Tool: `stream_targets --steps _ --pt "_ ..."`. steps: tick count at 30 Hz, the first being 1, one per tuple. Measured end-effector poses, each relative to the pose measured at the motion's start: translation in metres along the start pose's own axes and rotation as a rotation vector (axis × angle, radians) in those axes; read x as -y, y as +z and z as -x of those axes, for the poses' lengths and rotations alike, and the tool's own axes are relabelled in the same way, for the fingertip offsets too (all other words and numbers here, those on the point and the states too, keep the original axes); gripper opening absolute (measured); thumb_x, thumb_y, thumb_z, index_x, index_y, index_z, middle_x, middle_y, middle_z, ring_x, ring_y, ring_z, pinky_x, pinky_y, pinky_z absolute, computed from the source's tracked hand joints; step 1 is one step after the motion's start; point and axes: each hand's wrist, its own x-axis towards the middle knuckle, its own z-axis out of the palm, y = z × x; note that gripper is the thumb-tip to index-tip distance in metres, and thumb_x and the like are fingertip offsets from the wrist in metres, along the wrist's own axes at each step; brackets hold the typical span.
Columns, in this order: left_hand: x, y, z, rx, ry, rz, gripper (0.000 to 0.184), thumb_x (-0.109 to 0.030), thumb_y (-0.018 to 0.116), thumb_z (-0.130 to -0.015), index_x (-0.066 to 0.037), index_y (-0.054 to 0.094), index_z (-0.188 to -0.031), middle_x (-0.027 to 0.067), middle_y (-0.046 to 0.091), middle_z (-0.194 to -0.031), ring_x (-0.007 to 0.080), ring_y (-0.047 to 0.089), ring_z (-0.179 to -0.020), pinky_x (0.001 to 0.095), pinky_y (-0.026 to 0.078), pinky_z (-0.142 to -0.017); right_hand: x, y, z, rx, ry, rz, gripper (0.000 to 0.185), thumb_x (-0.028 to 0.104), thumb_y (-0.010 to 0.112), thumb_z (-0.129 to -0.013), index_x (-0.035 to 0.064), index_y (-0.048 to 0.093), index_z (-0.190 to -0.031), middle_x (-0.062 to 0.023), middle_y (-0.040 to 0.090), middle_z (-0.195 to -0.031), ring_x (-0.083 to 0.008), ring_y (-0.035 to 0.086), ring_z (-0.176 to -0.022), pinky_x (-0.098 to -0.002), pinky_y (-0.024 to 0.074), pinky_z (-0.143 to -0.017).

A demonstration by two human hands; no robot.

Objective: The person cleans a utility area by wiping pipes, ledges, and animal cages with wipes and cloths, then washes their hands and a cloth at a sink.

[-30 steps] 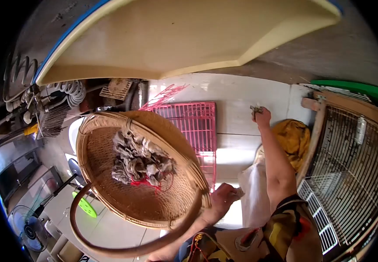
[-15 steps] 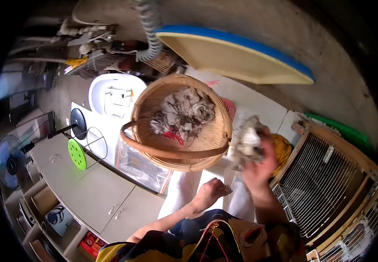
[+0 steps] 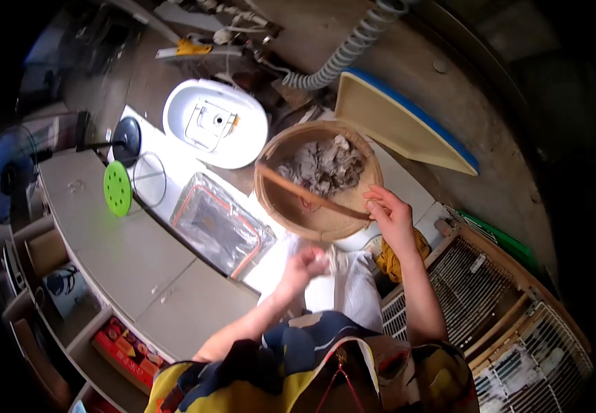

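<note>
A round wicker basket (image 3: pixel 318 224) with a brown arched handle (image 3: pixel 312 196) stands in front of me, and crumpled grey-white pieces (image 3: pixel 329 165) lie inside it. My right hand (image 3: pixel 391 213) is at the basket's right rim, by the end of the handle, its fingers partly spread and nothing visible between them. Lower down, above my lap, my left hand (image 3: pixel 303 268) has its fingers closed on a small pale scrap (image 3: pixel 324 264), which is blurred. White cloth (image 3: pixel 353 279) covers my legs just below the basket.
A white basin (image 3: pixel 217 124) stands beyond the basket to the left. Nearer are a clear plastic bag (image 3: pixel 215 224) and a green disc (image 3: pixel 117 188). On the right are a yellow cloth (image 3: pixel 389 265), a wire cage (image 3: pixel 466 289) and a blue-rimmed tray (image 3: pixel 401 131) against the wall.
My right hand has let go of the grey piece and moved up to the basket rim. The grey piece no longer shows in it. My view has turned, shifting the basket to the right.
</note>
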Motion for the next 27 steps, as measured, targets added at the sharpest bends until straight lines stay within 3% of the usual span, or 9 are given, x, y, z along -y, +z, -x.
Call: stream_targets --steps 4,8,13,17,19,20,23,26,27 --pt "-0.052 0.002 0.005 -0.01 0.019 0.493 0.013 -0.006 0.049 -0.092 -0.001 0.057 -0.102 0.007 0.063 -0.094 0.0167 0.062 -0.084 0.0289 0.055 -0.073 0.021 0.016 0.035 0.003 0.042 0.001 0.03 0.003 0.059 -0.083 -0.0019 0.057 -0.113 -0.0092 0.066 -0.095 -0.0135 0.063 -0.079 -0.0241 0.0491 -0.064" --pt "-0.084 -0.004 0.018 0.056 0.106 0.608 0.017 -0.005 0.047 -0.092 -0.001 0.054 -0.108 0.0091 0.061 -0.103 0.0179 0.062 -0.089 0.029 0.057 -0.074 0.045 0.031 0.062 0.062 0.117 -0.048 0.03 0.005 0.059 -0.085 -0.0021 0.056 -0.114 -0.0105 0.064 -0.1 -0.0149 0.062 -0.087 -0.0246 0.0498 -0.07" --pt "-0.096 0.007 0.04 -0.016 0.331 0.489 0.028 0.007 0.054 -0.083 -0.001 0.052 -0.11 0.0097 0.059 -0.106 0.0177 0.06 -0.094 0.028 0.054 -0.078 0.084 0.053 0.067 0.169 0.095 -0.221 0.036 0.01 0.064 -0.084 -0.0056 0.054 -0.116 -0.0113 0.063 -0.102 -0.0149 0.06 -0.089 -0.0243 0.0494 -0.075" --pt "-0.082 0.017 0.066 -0.206 0.531 -0.036 0.029 0.004 0.061 -0.077 0.001 0.053 -0.104 0.01 0.062 -0.093 0.0164 0.06 -0.083 0.0266 0.051 -0.073 0.095 0.064 0.077 0.288 0.135 -0.262 0.04 0.006 0.068 -0.08 -0.0076 0.053 -0.115 -0.0097 0.063 -0.097 -0.0125 0.059 -0.087 -0.024 0.0491 -0.073" --pt "-0.088 0.026 0.097 -0.37 0.499 -0.328 0.023 -0.003 0.066 -0.075 0.0 0.057 -0.096 0.0074 0.062 -0.085 0.0161 0.06 -0.078 0.0277 0.049 -0.072 0.068 0.05 0.073 0.389 -0.046 0.017 0.033 0.001 0.063 -0.081 -0.0064 0.054 -0.113 -0.0097 0.062 -0.098 -0.0148 0.06 -0.086 -0.0276 0.0511 -0.075" --pt "-0.083 0.027 0.107 -0.442 0.452 -0.496 0.02 -0.005 0.066 -0.074 -0.002 0.06 -0.092 0.0065 0.063 -0.083 0.0156 0.059 -0.079 0.0278 0.047 -0.073 0.078 0.049 0.082 0.375 0.046 -0.155 0.03 0.0 0.06 -0.083 -0.0054 0.054 -0.111 -0.0103 0.062 -0.099 -0.0166 0.061 -0.087 -0.0298 0.0518 -0.076" --pt "-0.054 0.025 0.129 -0.496 0.614 -0.316 0.016 -0.003 0.064 -0.078 0.001 0.056 -0.091 0.0051 0.06 -0.078 0.0121 0.058 -0.068 0.0245 0.047 -0.059 0.102 0.04 0.104 0.348 0.28 -0.546 0.022 0.0 0.052 -0.087 -0.0024 0.055 -0.109 -0.0123 0.061 -0.102 -0.0221 0.062 -0.089 -0.0371 0.0534 -0.078" --pt "-0.044 0.038 0.167 -0.507 0.504 0.164 0.011 -0.003 0.063 -0.079 0.0 0.056 -0.087 0.0036 0.06 -0.074 0.0097 0.057 -0.066 0.023 0.045 -0.058 0.098 0.034 0.115 0.377 0.379 -0.708 0.022 0.004 0.044 -0.091 -0.0002 0.052 -0.112 -0.0141 0.059 -0.108 -0.027 0.061 -0.095 -0.0437 0.0534 -0.079" --pt "-0.028 0.034 0.167 -0.59 0.533 0.085 0.01 -0.003 0.063 -0.079 -0.001 0.056 -0.086 0.003 0.059 -0.075 0.0087 0.056 -0.065 0.0224 0.045 -0.058 0.102 0.037 0.118 0.37 0.41 -0.741 0.023 0.005 0.043 -0.092 0.0001 0.051 -0.113 -0.0145 0.058 -0.109 -0.0278 0.06 -0.097 -0.0448 0.053 -0.08"
